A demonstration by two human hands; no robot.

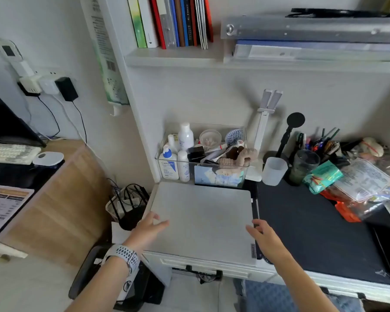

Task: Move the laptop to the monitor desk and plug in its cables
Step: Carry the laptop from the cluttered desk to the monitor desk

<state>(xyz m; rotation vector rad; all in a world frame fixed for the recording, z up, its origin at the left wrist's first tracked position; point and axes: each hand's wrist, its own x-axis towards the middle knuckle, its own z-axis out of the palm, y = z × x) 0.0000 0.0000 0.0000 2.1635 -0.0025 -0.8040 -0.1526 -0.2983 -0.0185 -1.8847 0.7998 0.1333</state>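
The closed silver laptop (203, 219) is lying flat at the left end of the white desk (212, 264), right in front of a clear organizer bin (200, 161) stuffed with lotion bottles and a hairbrush. The left hand (150, 224), smartwatch (124, 255) on its wrist, is at the laptop's left edge and the right hand (262, 235) at its right edge. Both have fingers loosely spread, not gripping anything. The monitor desk (61, 199) with keyboard (9, 153) and mouse (47, 158) sits off to the left.
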